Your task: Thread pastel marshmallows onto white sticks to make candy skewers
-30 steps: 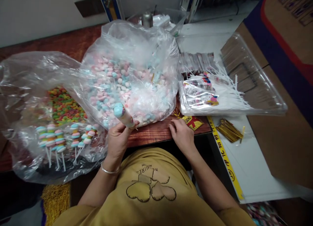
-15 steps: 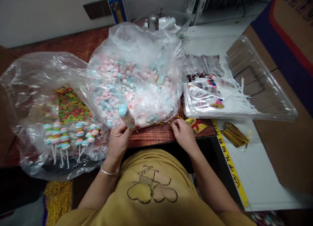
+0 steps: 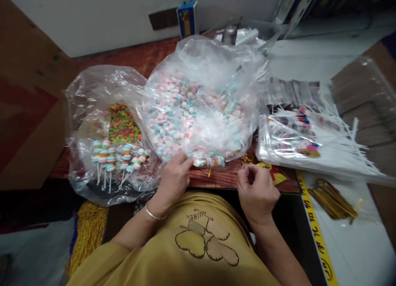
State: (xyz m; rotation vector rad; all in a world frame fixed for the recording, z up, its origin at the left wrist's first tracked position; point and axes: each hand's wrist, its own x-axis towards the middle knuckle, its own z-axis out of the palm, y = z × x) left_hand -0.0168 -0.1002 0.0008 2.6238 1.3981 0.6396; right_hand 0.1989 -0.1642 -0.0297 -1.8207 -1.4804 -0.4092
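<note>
A wrapped candy stick (image 3: 209, 161) lies sideways at the table's front edge, below the big bag of pink, blue and white candies (image 3: 185, 112). My left hand (image 3: 177, 174), closed, has its fingertips at the left end of this stick. A gold twist tie (image 3: 210, 172) pokes down below the wrapper. To the right, my right hand (image 3: 258, 191) is curled; whether anything is in its fingers is too small to tell. Beside it is a red and yellow packet (image 3: 274, 173). Several candy skewers (image 3: 110, 158) lie on the clear bag at left.
Colourful ring candies (image 3: 123, 123) fill part of the left bag. On the right, a clear tray (image 3: 262, 156) holds printed bags and white sticks. A bundle of gold ties (image 3: 334, 198) rests on the white surface. Cardboard boxes (image 3: 31, 92) flank both sides.
The wrapped candy stick has gone from tilted up in my left hand to lying flat at the table edge. My right hand has turned and curled. The camera view has shifted left.
</note>
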